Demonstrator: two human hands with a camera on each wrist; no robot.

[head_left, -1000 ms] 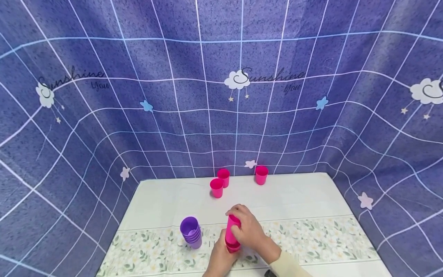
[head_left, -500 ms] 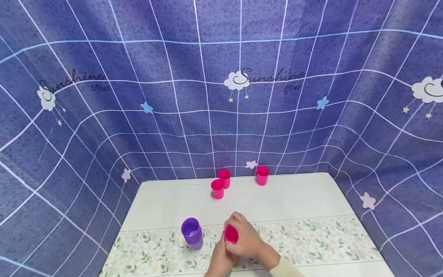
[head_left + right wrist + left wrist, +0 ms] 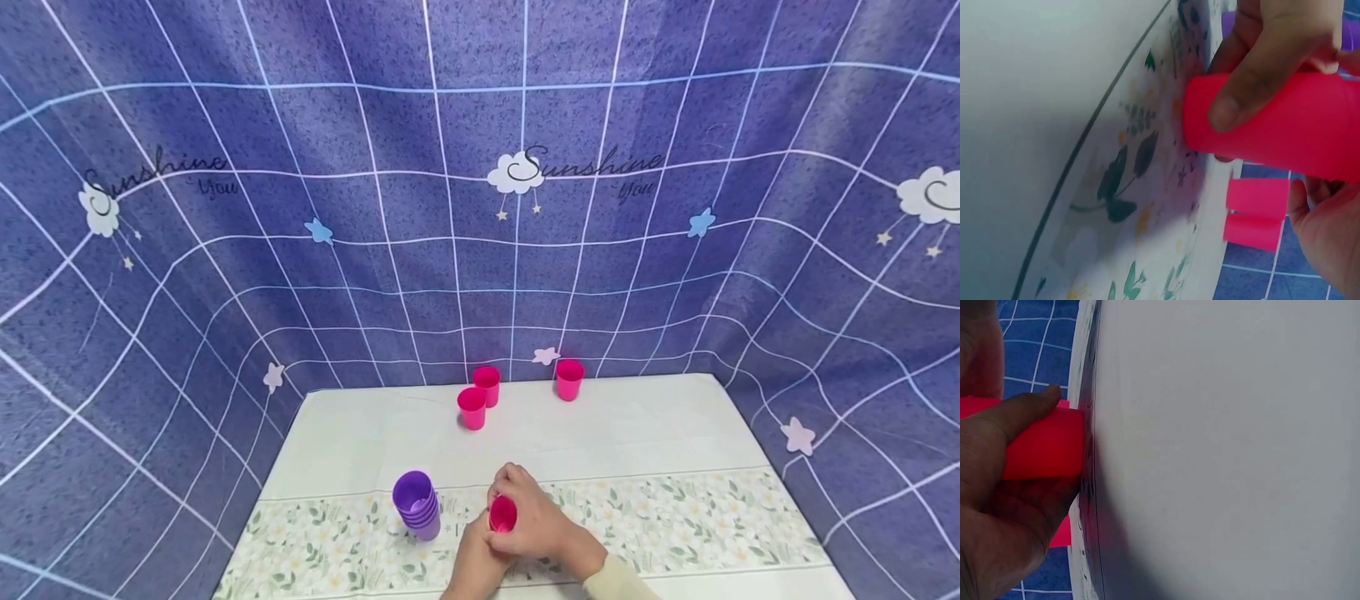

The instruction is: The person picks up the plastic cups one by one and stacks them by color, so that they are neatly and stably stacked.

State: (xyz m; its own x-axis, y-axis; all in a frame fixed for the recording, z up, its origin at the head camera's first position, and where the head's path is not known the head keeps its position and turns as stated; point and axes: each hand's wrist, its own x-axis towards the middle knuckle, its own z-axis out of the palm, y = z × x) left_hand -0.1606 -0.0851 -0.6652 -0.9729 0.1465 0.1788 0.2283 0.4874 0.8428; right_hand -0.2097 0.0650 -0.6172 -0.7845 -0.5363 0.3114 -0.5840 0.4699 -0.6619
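Observation:
A pink cup stack (image 3: pixel 502 514) stands upright at the front of the table, its opening facing up. My left hand (image 3: pixel 478 554) grips the lower cup, thumb on one side and fingers on the other, close to the base. Around the top, my right hand (image 3: pixel 538 518) holds the upper cup near its rim, thumb in front and fingers behind. In the left wrist view the pink base (image 3: pixel 1047 447) is right at the tabletop. Seen by the right wrist camera, the pink cup wall (image 3: pixel 1285 125) lies between both hands.
To the left stands a stack of several purple cups (image 3: pixel 424 525). Farther back, two pink cups (image 3: pixel 472 410) stand close together, and another pink cup (image 3: pixel 569 381) is near the back edge, right of them. A blue grid-patterned curtain (image 3: pixel 375 250) surrounds the white, flower-banded table (image 3: pixel 637 433).
My right hand has come down, lowering the upper pink cup into the lower one that my left hand holds. Since half a second ago both hands have barely moved.

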